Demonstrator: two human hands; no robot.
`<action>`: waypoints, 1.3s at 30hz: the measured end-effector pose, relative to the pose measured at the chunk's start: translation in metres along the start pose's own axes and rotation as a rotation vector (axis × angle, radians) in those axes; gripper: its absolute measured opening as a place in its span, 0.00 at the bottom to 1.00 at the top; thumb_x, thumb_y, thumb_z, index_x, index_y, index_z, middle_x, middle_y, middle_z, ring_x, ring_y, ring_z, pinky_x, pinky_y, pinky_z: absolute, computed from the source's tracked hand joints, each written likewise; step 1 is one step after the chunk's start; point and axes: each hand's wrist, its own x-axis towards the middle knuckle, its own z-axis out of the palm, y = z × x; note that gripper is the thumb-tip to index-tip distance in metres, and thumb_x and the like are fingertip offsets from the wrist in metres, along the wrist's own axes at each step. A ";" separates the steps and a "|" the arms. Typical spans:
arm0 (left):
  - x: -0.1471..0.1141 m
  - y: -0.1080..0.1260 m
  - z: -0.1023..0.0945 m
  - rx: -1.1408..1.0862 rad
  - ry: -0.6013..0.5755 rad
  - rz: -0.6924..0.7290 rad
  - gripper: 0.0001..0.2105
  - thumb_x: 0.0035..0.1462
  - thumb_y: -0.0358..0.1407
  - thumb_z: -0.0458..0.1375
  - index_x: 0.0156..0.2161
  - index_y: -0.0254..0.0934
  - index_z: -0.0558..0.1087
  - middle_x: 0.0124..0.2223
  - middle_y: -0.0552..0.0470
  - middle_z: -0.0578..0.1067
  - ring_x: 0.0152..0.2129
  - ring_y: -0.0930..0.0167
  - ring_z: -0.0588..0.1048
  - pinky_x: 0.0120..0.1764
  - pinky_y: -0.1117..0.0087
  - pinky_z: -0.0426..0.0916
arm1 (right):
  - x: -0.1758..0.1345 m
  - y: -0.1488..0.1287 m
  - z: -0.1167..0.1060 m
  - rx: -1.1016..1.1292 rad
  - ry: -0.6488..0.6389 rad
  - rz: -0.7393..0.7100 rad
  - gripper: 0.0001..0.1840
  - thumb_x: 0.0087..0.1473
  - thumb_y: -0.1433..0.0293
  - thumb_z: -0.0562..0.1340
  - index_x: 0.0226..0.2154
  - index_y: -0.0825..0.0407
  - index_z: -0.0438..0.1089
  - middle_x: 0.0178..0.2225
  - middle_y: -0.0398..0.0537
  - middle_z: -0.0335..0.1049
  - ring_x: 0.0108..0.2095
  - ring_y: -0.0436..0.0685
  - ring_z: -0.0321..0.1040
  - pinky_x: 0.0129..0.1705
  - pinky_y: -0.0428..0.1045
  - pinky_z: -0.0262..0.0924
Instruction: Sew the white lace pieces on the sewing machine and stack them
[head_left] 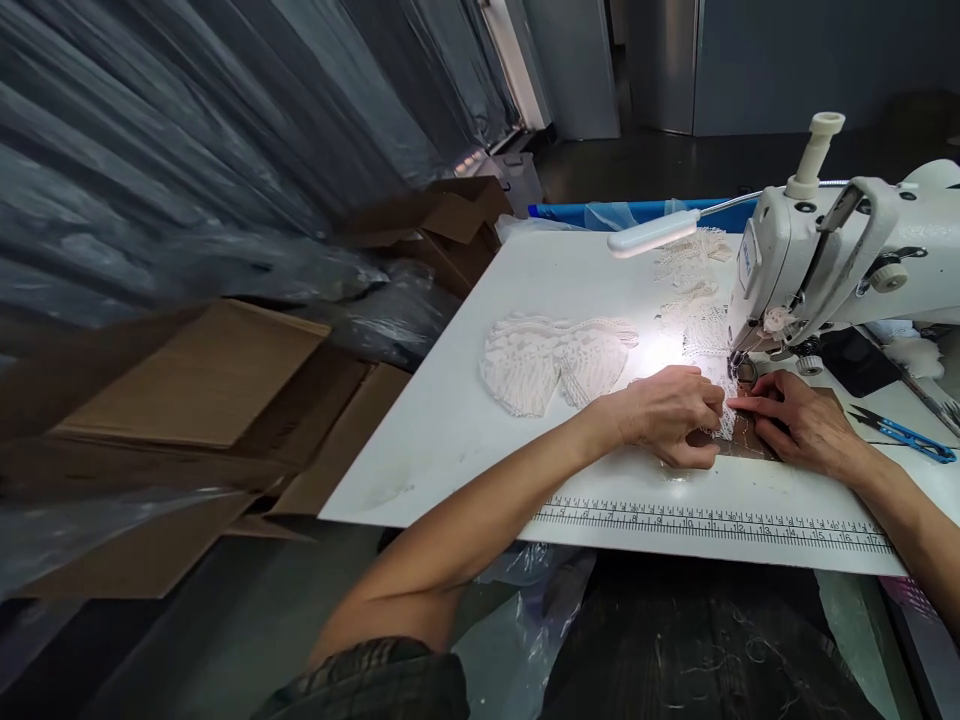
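Observation:
White lace fabric lies under the needle area of a white sewing machine. My left hand is closed on the lace's left edge, its fingers curled, just left of the presser foot. On the other side, my right hand rests with fingers stretched and apart, the index fingertip touching the lace. Part of the lace is hidden by the left hand. More lace extends behind the needle. A pile of white lace pieces rests on the table to the left.
Blue thread snips lie right of my right hand. A ruler strip runs along the front edge of the white table. A lit lamp hangs over the table. Open cardboard boxes stand at the left.

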 end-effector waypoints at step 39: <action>0.000 -0.003 0.014 0.165 0.011 -0.137 0.21 0.65 0.44 0.48 0.47 0.29 0.74 0.46 0.42 0.75 0.33 0.66 0.70 0.42 0.61 0.63 | 0.010 -0.010 0.001 -0.198 -0.123 0.140 0.24 0.66 0.62 0.49 0.59 0.44 0.69 0.44 0.55 0.70 0.34 0.58 0.69 0.22 0.47 0.57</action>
